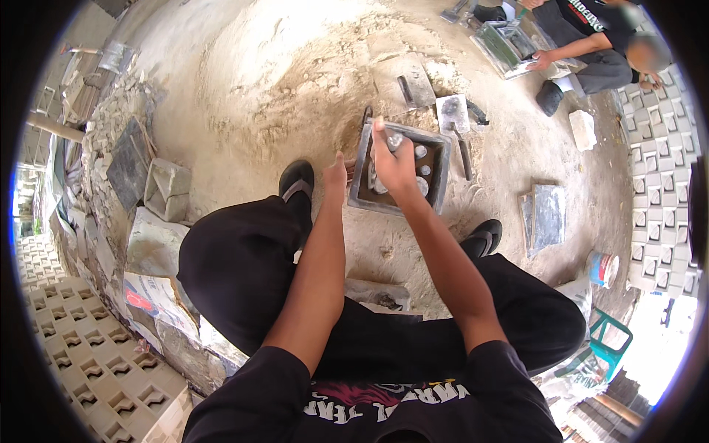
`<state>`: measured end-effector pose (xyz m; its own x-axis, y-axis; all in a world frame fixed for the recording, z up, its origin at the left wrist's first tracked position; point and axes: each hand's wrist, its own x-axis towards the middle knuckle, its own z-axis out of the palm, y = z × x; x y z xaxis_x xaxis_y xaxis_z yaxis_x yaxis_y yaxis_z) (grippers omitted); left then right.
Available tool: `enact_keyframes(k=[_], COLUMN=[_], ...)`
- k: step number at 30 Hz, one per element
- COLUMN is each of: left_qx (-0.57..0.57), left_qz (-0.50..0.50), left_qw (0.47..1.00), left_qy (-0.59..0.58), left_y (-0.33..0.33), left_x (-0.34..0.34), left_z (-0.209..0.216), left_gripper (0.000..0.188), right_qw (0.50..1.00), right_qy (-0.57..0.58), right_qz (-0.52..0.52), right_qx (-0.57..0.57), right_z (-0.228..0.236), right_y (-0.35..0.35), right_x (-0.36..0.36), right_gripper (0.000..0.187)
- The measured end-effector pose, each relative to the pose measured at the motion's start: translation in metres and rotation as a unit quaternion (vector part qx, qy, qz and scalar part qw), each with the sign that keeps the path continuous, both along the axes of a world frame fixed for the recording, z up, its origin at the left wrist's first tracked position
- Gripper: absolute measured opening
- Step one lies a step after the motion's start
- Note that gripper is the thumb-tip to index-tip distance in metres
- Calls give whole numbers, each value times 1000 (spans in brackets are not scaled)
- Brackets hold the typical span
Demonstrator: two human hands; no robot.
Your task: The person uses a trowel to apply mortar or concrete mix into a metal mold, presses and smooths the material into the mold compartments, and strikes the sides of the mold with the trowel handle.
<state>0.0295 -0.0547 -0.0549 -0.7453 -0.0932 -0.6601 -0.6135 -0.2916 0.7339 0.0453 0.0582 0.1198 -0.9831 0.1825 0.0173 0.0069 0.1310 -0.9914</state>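
Note:
On the sandy ground in front of me sits a dark rectangular mould box [441, 168] with several round grey knobs [421, 151] inside. My right hand [395, 164] reaches over the box, its fingers curled around something mostly hidden by the hand, among the knobs. My left hand [336, 177] is at the box's left side, fingers curled toward its wall; the hand itself covers what they grip. Just right of the box lie a dark bar-shaped tool [462, 153] and a pale square plate [453, 113].
Heaped pale powder [295, 74] spreads beyond the box. A flat board [413, 85] lies behind it, dark slabs [546, 214] and a bucket [603, 269] to the right. A co-worker [591, 48] handles another mould [506, 48] at far right. Patterned blocks [96, 347] are stacked left.

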Motion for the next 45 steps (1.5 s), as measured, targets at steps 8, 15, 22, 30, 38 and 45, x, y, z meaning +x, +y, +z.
enact_keyframes(k=[8,15,22,30,38,45], left_qx=[-230,-1,119,133,122,-101], left_qz=[-15,30,34,51,69,68], left_qw=[958,998,990,988,989,988], left_qy=[168,49,69,63,37,91], left_y=[11,22,21,19,22,26], left_x=[1,-8,-10,-6,1,-5], left_z=[-81,-57,-59,-56,-50,-59], left_gripper=[53,50,66,73,76,75], right_qw=[988,990,993,991,992,980], right_qy=[58,31,78,97,74,119], right_qz=[-132,-131,-88,-84,-89,-121], right_qx=[-51,-43,-5,-26,-39,-101], right_z=[-20,-29,-52,-55,-61,-36], right_y=[-10,-3,-9,-14,-5,-19], right_x=[9,-9,15,27,47,42], right_gripper=[50,50,53,50,50,46])
